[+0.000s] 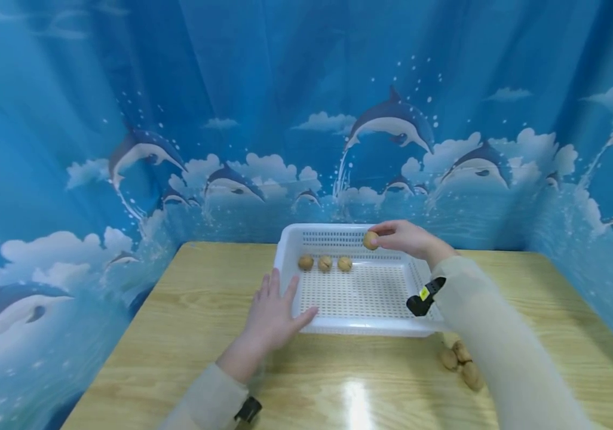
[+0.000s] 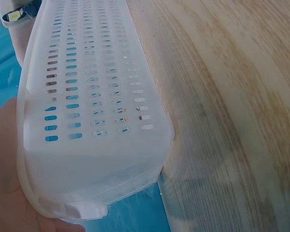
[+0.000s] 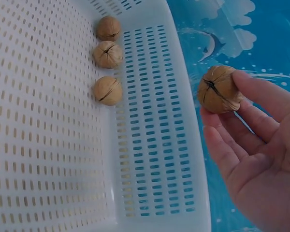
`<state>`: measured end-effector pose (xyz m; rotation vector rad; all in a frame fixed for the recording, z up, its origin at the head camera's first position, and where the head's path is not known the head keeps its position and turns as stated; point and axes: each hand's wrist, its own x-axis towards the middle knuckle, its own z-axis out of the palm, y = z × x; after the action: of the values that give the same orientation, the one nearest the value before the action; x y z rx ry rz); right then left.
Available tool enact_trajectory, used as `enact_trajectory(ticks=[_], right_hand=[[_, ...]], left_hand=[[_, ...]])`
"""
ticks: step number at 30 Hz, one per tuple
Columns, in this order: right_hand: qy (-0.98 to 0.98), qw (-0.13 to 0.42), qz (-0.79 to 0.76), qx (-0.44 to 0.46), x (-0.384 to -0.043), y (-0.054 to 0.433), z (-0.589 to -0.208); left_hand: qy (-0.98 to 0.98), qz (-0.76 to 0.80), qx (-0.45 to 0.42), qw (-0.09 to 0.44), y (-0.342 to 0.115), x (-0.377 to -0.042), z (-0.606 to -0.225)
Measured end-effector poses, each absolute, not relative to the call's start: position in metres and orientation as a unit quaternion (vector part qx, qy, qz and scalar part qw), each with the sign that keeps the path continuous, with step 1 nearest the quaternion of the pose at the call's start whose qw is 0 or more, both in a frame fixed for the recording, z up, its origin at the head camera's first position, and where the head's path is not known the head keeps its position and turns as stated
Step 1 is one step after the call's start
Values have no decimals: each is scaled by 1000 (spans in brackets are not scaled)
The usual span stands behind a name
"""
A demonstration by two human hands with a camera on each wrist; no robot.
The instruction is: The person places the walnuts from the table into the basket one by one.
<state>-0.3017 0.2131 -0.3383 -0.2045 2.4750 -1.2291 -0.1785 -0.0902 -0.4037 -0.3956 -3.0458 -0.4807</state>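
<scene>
Holding one walnut (image 1: 370,240) up at the far side of the white basket (image 1: 371,325), the right hand (image 1: 405,236) is pinching it with the fingertips only. Probably the person is choosing this light grip because the shell is small and round, and so most of it is staying visible and free of the palm. In the right wrist view the walnut is appearing beyond the far rim, against the curtain (image 3: 232,43), but how high it is hanging I cannot tell exactly.

Inside the basket, three other walnuts (image 1: 325,263) are lying in a row at the foot of the far wall, beginning near the left corner. Such a line is looking intentional, and the wall is perhaps helping the nuts not to roll.

The left hand (image 1: 273,313) is resting at the left side of the basket, with the fingers spread and quite straight, touching the rim and not gripping any nut. Maybe it is steadying the basket on the table (image 1: 220,286).

At the near right, outside the basket, several loose walnuts (image 1: 449,359) are lying close together, and the right sleeve (image 1: 505,340) is possibly covering some more.
</scene>
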Motion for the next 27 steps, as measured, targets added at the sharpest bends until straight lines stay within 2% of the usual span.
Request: enact_trajectory(ticks=[7,27], right_hand=[[870,205,-445,-49,-315,203,-356],[879,215,-423,-40,-330,196,-407]], left_hand=[[-978,-165,-124,17,-91,-178,-402],[-977,-165,-127,36,-90,-177,-404]])
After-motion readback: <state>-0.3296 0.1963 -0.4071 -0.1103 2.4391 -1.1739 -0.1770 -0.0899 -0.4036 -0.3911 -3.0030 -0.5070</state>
